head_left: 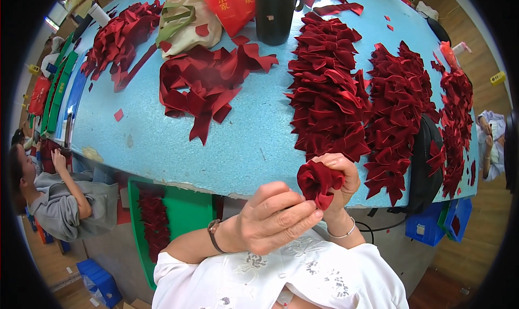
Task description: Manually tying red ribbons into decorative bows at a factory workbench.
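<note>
Fabric rose [318,182], dark red, sits just over the near edge of the blue worktop [243,166]. The right hand [347,180] grasps it from its 3 o'clock side; the left hand [277,220] comes in from 8 o'clock, fingers bent and tips at the rose's lower edge, though whether they pinch a petal I cannot tell. Seen from the rose, a long row of stacked red pieces [327,93] lies at 12 o'clock, a second row [392,125] at 2, a loose red heap [208,87] at 10, a black tumbler [273,14] between 11 and 12, and a green crate [189,206] at about 9.
</note>
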The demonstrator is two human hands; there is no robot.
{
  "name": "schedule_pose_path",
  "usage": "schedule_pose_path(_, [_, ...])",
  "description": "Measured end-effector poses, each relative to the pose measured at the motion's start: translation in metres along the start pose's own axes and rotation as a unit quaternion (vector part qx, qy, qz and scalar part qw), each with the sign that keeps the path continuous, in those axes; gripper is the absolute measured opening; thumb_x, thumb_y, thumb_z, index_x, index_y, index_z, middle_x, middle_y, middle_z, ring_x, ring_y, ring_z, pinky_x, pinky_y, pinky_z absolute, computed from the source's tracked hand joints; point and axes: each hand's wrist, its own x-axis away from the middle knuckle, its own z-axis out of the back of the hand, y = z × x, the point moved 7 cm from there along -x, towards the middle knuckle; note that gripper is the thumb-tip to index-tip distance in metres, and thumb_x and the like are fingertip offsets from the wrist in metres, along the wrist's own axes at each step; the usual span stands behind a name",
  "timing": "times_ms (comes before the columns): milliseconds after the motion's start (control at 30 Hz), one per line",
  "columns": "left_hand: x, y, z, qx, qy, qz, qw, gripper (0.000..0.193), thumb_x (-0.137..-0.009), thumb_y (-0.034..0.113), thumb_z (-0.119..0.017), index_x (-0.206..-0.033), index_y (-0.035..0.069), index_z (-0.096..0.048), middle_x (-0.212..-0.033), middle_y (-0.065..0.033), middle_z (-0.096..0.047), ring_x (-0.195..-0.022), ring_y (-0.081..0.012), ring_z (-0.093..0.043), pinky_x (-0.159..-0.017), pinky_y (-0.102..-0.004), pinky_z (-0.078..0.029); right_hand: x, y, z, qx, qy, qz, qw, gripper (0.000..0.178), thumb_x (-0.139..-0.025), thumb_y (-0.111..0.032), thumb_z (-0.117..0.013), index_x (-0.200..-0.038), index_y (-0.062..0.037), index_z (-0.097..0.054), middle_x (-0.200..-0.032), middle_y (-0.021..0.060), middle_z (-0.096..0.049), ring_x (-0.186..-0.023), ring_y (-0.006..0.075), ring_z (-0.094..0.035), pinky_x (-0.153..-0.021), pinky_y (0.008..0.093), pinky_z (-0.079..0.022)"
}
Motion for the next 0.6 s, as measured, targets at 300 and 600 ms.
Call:
schedule_pose_path(300, [0.001, -0.030, 0.001, 0.073, 0.048, 0.287, 0.954, 0.029, -0.066, -0.009, -0.073, -0.092, 0.000, -0.065, -0.089, -0.0128, -0.062, -0.074, -0.0199, -0.061, -0.061, -0.0282, -0.050, -0.001, -0.008, 0.004, 0.029, -0.022, 0.058, 0.998, 0.011, -0.081, 0.004, -0.059, -0.091, 0.0009, -0.057, -0.082, 0.0139, -0.064, -0.073, 0.0229, -0.063, -0.067, 0.0331, -0.052])
schedule_pose_path(600, [0.002, -0.040, -0.004, 0.092, 0.020, 0.317, 0.944, 0.031, -0.062, -0.009, -0.075, -0.091, 0.000, -0.065, -0.091, -0.0114, -0.063, -0.077, -0.0182, -0.063, -0.064, -0.0256, -0.051, 0.002, -0.009, 0.002, 0.034, -0.088, 0.063, 0.994, 0.020, -0.087, -0.015, -0.060, -0.099, -0.0017, -0.052, -0.088, 0.0121, -0.058, -0.074, 0.0222, -0.060, -0.067, 0.0357, -0.053])
